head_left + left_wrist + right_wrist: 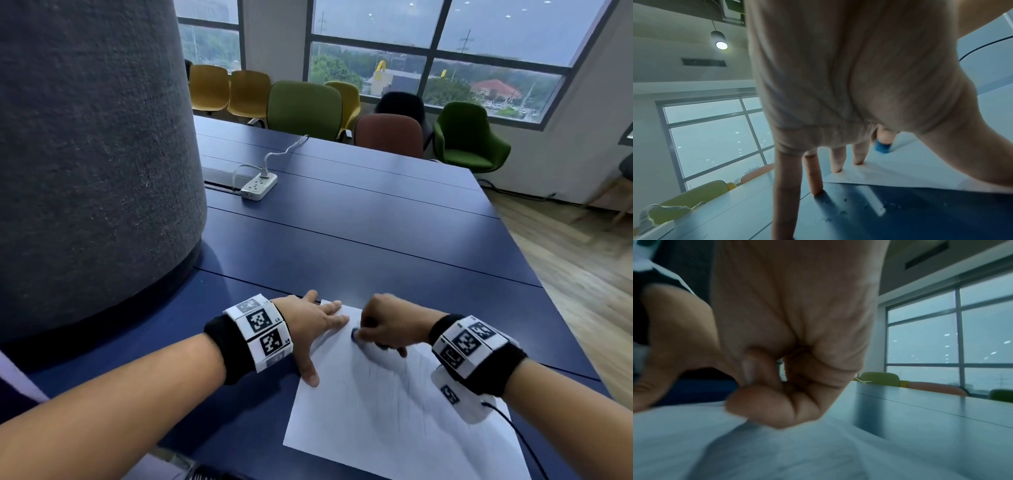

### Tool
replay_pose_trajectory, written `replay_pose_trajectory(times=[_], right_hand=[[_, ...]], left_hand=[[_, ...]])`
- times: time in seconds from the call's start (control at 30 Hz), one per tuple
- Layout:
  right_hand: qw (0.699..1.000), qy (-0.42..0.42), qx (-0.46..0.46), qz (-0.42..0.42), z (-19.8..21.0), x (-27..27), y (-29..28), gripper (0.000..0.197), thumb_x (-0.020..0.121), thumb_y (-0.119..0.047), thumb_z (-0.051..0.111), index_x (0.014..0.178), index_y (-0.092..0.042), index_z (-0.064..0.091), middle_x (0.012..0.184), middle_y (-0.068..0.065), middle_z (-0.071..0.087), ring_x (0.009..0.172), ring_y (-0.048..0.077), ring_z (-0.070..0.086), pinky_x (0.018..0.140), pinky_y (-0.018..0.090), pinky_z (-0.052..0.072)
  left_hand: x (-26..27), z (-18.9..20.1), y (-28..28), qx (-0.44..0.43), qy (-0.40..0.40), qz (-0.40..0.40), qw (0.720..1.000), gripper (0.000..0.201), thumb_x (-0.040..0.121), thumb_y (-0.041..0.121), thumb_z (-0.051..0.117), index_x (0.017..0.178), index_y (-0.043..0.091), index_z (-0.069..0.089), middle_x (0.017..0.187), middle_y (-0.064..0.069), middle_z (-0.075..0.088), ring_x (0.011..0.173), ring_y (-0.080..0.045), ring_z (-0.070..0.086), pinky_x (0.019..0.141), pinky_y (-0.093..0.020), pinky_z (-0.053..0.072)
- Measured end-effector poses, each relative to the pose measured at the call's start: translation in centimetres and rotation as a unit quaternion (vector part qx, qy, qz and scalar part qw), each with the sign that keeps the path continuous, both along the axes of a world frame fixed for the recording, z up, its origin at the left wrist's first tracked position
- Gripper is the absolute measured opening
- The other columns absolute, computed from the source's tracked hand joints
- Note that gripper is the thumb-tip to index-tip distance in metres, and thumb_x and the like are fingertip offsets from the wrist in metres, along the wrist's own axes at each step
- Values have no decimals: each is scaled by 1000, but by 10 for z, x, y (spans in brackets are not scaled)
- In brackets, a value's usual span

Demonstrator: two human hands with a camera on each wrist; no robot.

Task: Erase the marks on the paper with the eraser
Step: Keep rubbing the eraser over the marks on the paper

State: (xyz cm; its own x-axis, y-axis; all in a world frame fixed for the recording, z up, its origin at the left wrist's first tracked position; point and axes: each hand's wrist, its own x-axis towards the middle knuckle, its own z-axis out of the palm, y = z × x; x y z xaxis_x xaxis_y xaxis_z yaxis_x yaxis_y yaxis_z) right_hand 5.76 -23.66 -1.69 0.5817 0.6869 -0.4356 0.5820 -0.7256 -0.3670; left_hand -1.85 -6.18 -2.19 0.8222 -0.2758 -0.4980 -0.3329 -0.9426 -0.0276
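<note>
A white sheet of paper (376, 421) lies on the dark blue table (342, 222), with faint grey pencil marks (404, 377) across its middle. My left hand (315, 329) lies flat with spread fingers on the paper's far left corner, pressing it down. My right hand (383, 325) is curled and pinches a small blue eraser (354, 333) against the paper near its far edge. In the left wrist view the blue eraser (882, 147) shows under a fingertip on the paper (910, 170). In the right wrist view my curled right hand (777, 386) hides the eraser.
A tall grey felt-covered column (92, 154) stands on the table at the left. A white power strip (258, 186) with a cable lies farther back. Green, yellow and brown chairs (390, 133) line the far edge under the windows. Eraser crumbs (859, 207) dot the table.
</note>
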Motion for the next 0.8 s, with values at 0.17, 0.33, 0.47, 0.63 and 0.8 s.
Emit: replay_pose_trajectory(times=[0.17,0.33,0.47,0.63,0.8], right_hand=[[999,28,-7,27,-6,-17,-2,34,92,-30,57,75,-1,65,55,0,60,43,22,58,41,24,47],[999,35,-21,22,2,-17,-2,36,92,-32,59,78,0,65,56,0,59,45,22,60,43,24,48],[996,37,-53,54,2,-33,-4,31,91,-31,57,78,-4,65,59,1,61,46,22,61,41,20,46],[995,61,-53,65,4,-35,-3,31,92,-33,58,74,-8,63,56,-2,58,46,22,59,40,16,42],[993,86,-29,81,-2,-52,-9,28,91,-31,59,66,-17,59,56,-3,57,41,15,55,42,22,46]], left_hand=[[0,-1,0,4,-2,0,1000,119,68,59,79,156,32,3,164,8,-1,136,-30,20,97,-42,38],[0,-1,-1,9,2,1,1000,119,69,59,79,156,32,1,164,8,-3,137,-30,19,97,-42,38],[-1,1,-2,12,4,4,1000,119,70,57,79,156,32,1,164,8,-4,141,-32,15,102,-45,37],[-1,1,-3,12,12,7,1000,120,70,56,79,156,31,-1,164,8,-6,143,-32,11,105,-45,34],[-1,1,-3,11,16,11,1000,120,70,55,80,156,30,-1,164,7,-6,145,-33,9,107,-48,32]])
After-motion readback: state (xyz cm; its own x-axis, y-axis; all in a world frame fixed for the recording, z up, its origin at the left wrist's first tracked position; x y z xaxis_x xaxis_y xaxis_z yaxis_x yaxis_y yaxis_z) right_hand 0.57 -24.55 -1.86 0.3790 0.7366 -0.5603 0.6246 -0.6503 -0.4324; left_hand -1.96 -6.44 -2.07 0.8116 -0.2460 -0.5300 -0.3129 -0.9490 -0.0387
